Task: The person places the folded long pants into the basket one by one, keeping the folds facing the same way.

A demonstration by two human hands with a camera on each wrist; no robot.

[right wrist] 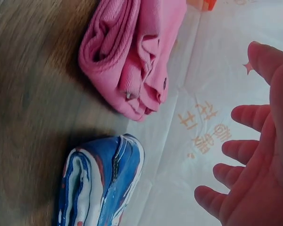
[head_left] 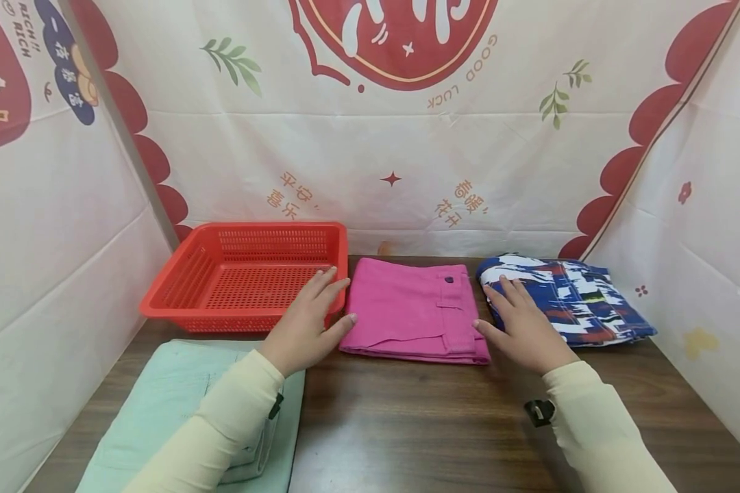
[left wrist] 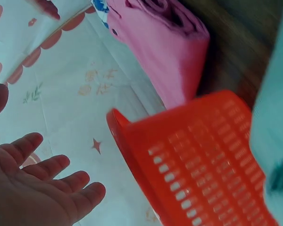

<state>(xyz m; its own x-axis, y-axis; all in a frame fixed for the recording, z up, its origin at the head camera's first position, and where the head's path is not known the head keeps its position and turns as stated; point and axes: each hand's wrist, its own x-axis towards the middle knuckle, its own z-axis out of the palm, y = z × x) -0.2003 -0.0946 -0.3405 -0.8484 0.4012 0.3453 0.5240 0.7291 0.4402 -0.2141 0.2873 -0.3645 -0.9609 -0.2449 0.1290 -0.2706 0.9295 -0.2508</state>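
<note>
Folded pink trousers [head_left: 407,305] lie on the table between the two hands, with a dark button near the waistband. The left hand [head_left: 308,325], fingers spread, is held over the near right corner of the red basket [head_left: 240,311] and beside the left edge of the pink trousers. On the other side, the right hand [head_left: 521,325] hovers with fingers apart between the pink trousers and a folded blue, white and red patterned garment [head_left: 582,301]. Both wrist views show the palms holding nothing: left palm [left wrist: 33,188], right palm [right wrist: 259,165].
A folded mint-green garment [head_left: 160,383] lies at the front left, partly under the left forearm. Printed white cloth walls [head_left: 370,157] enclose the back and sides of the brown wooden table [head_left: 407,424]. The basket stands at the back left.
</note>
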